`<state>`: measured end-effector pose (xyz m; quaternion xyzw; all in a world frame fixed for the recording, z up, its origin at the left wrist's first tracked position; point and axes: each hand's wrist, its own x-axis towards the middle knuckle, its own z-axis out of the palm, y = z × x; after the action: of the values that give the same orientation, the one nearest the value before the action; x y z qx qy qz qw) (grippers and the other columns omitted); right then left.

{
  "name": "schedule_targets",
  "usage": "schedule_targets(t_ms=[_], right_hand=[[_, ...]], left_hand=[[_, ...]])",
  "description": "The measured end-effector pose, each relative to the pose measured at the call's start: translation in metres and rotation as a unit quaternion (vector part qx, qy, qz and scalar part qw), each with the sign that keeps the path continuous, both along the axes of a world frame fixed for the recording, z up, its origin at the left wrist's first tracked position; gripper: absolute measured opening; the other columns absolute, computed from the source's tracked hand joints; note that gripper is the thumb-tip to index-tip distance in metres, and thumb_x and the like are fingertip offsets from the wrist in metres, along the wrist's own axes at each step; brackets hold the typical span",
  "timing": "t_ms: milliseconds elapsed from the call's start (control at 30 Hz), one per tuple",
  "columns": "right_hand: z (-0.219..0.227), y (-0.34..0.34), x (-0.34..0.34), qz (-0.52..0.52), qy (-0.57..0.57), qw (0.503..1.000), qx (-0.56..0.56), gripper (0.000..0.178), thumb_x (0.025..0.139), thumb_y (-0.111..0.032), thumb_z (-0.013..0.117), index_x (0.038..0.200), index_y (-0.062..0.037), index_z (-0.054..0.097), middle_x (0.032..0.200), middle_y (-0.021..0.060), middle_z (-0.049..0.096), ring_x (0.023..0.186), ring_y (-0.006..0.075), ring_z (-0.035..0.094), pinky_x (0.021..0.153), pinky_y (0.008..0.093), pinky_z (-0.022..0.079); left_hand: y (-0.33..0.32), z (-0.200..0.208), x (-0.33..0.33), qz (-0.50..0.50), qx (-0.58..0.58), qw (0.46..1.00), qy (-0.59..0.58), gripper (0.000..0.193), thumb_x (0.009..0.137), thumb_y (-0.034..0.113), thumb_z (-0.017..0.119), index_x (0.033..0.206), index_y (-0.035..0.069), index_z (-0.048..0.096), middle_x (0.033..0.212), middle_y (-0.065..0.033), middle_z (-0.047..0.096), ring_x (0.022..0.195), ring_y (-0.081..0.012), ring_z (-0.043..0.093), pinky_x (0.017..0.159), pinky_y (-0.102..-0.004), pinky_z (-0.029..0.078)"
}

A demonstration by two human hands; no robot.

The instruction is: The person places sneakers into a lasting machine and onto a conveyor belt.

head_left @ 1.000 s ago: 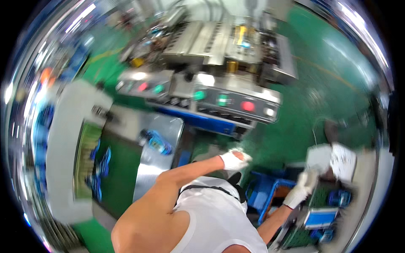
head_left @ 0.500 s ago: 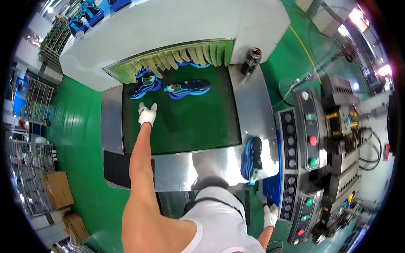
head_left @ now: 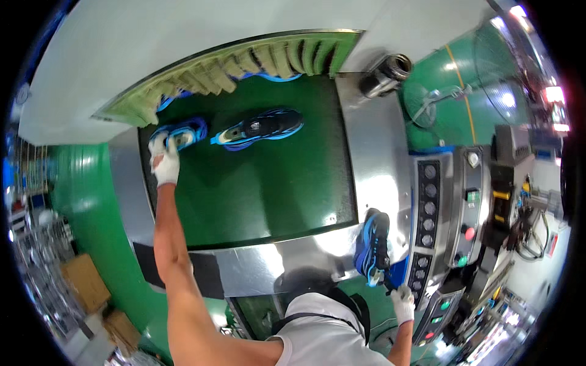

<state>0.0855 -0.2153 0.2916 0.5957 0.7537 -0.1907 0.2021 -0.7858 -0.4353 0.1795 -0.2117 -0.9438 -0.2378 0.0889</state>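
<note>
My left hand (head_left: 165, 163), in a white glove, reaches to the far left of the green conveyor belt (head_left: 262, 195). Its thumb and fingers close on the end of a blue and black sports shoe (head_left: 189, 132). To the right of that shoe another one (head_left: 268, 127) lies on the belt. My right hand (head_left: 403, 304), also gloved, is low at the right by the metal table's edge. Its fingers are curled, with something small and dark at their tips that I cannot make out. Just beyond them a third shoe (head_left: 373, 247) rests on the table's corner.
Fabric strips (head_left: 244, 64) hang across the opening of a white machine (head_left: 201, 30), with more blue shoes partly hidden behind them. A dark metal flask (head_left: 384, 76) stands at the back right. Control panels (head_left: 467, 207) with knobs and buttons line the right side.
My left hand has moved forward and left onto the nearest shoe and closed on it. My right hand has come up nearer the table corner. The whole view has shifted closer to the belt.
</note>
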Motion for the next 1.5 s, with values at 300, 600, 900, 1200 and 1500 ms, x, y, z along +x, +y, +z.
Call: schedule_targets(t_ms=[300, 600, 900, 1200, 1500], right_hand=[[0.148, 0.036, -0.235, -0.07, 0.265, 0.943, -0.192, 0.067, 0.088, -0.036, 0.071, 0.138, 0.0057, 0.055, 0.131, 0.0273, 0.063, 0.124, 0.0378, 0.062, 0.107, 0.0407, 0.047], [0.069, 0.011, -0.147, 0.012, 0.429, 0.885, 0.182, 0.032, 0.083, -0.018, 0.063, 0.11, -0.0022, 0.056, 0.1, 0.0234, 0.062, 0.089, 0.0427, 0.064, 0.075, 0.0498, 0.052], [0.139, -0.068, 0.129, -0.412, 0.71, 0.56, 0.114, 0.081, 0.079, -0.023, 0.085, 0.147, 0.0022, 0.05, 0.136, 0.0081, 0.063, 0.11, 0.0179, 0.064, 0.098, 0.0352, 0.053], [0.089, -0.179, 0.196, -0.678, 0.591, 0.363, 0.243, 0.035, 0.077, -0.025, 0.086, 0.065, -0.0041, 0.062, 0.056, -0.0041, 0.051, 0.044, 0.0054, 0.044, 0.04, 0.0268, 0.034], [0.108, -0.198, 0.186, -0.777, 0.557, 0.216, 0.2, 0.037, 0.083, -0.018, 0.077, 0.07, -0.0166, 0.042, 0.065, -0.0054, 0.044, 0.048, 0.0073, 0.043, 0.041, 0.0231, 0.033]], left_hand=[[-0.014, 0.065, 0.228, -0.213, -0.008, 0.961, -0.176, 0.018, 0.097, 0.012, 0.06, 0.108, -0.002, 0.065, 0.109, -0.0217, 0.062, 0.101, -0.0381, 0.062, 0.091, -0.0459, 0.049], [0.221, 0.222, 0.541, -0.714, 0.063, 0.669, -0.198, 0.023, 0.087, 0.008, 0.074, 0.109, 0.003, 0.068, 0.107, -0.0162, 0.068, 0.098, -0.0356, 0.068, 0.088, -0.0422, 0.054], [0.352, 0.364, 0.836, -0.84, 0.238, 0.443, -0.206, 0.054, 0.091, 0.006, 0.071, 0.141, -0.001, 0.051, 0.137, -0.0181, 0.056, 0.125, -0.0321, 0.06, 0.107, -0.0422, 0.049], [0.47, 0.248, 1.119, -0.728, -0.06, 0.632, -0.259, 0.085, 0.091, 0.046, 0.069, 0.151, -0.004, 0.036, 0.144, -0.0304, 0.053, 0.132, -0.0403, 0.056, 0.112, -0.0445, 0.043], [0.519, 0.19, 1.175, -0.731, -0.104, 0.656, -0.156, 0.058, 0.093, 0.03, 0.066, 0.137, -0.003, 0.045, 0.117, -0.0291, 0.067, 0.109, -0.0462, 0.067, 0.098, -0.0517, 0.053]])
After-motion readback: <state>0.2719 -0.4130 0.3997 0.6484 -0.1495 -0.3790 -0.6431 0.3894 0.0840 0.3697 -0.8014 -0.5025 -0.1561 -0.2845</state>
